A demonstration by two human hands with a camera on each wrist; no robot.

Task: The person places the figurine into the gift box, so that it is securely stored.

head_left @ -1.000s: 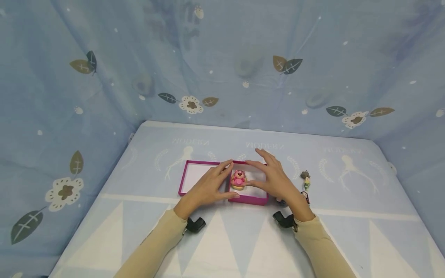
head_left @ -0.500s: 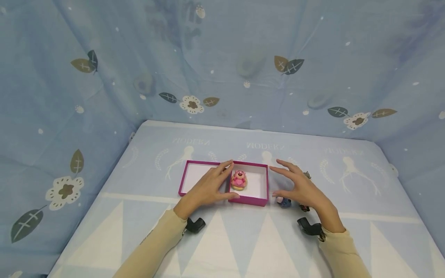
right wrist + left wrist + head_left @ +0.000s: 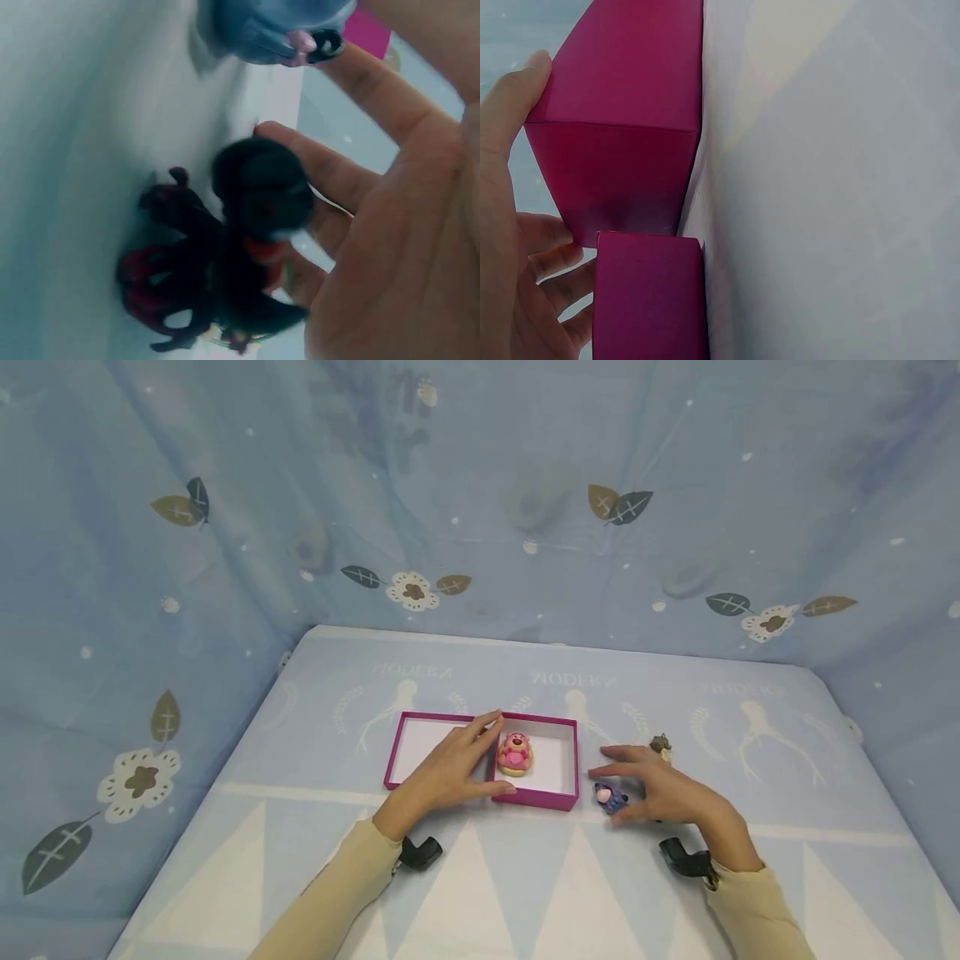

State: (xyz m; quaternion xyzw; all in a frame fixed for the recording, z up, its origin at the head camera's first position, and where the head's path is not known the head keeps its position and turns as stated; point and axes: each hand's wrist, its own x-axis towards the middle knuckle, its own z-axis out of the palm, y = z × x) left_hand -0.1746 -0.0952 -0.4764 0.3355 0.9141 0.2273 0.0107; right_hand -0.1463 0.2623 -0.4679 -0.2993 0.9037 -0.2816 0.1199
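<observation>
My left hand [image 3: 450,767] holds the left side of a magenta box [image 3: 534,799], thumb at its front corner and fingers at the back corner. Inside the white-lined box lies a pink bear figurine [image 3: 515,755], at the left end. To the right of the box, my right hand [image 3: 666,792] reaches over a small blue figurine [image 3: 611,799], fingers spread on either side with a gap. In the right wrist view the blue figurine [image 3: 277,30] is near the fingertips, and a dark-headed figurine [image 3: 262,187] stands close to the palm.
A shallow magenta-rimmed lid [image 3: 395,752] lies left of the box, partly behind my left hand. Another small figurine [image 3: 661,744] shows beyond my right hand. A patterned blue curtain [image 3: 480,510] rises behind the table [image 3: 510,893].
My right hand has left the box's interior, where the pink bear stays, and moved right and nearer to the blue figurine. The left hand keeps its place on the box.
</observation>
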